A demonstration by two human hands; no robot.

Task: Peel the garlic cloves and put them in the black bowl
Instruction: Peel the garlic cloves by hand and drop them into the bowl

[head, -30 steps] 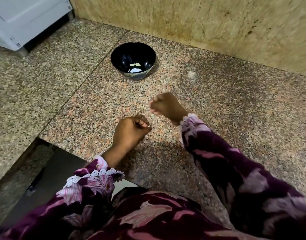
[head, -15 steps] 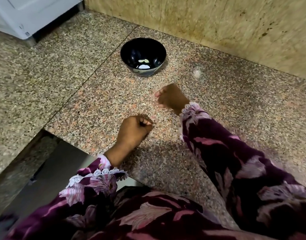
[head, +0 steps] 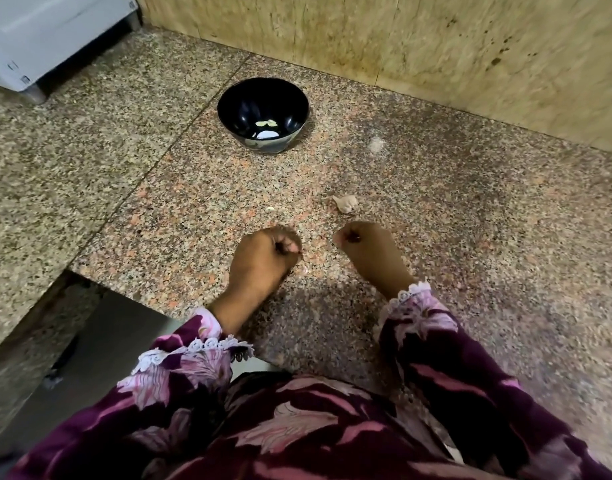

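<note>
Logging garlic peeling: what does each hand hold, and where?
Cannot be told: left hand and right hand are curled over the granite counter, hiding anything pinched.

Speckled granite countertop (head: pixel 471 237) is being seen running across most of the view, pinkish-brown grains on the right slab, greyer grains on the left slab. 1 dark seam (head: pixel 180 140) is being shown running diagonally between the 2 slabs. Beige stone backsplash wall (head: pixel 401 39) is being seen rising along the far edge, mottled and marked with dark brown spots toward the right. A white appliance corner (head: pixel 38 32) is being seen sitting on the counter at top left, its foot touching the granite. A lower grey surface (head: pixel 100 344) is being seen beyond the counter's front-left edge. Soft light is being cast from above, with shadow being thrown on the near counter.
</note>
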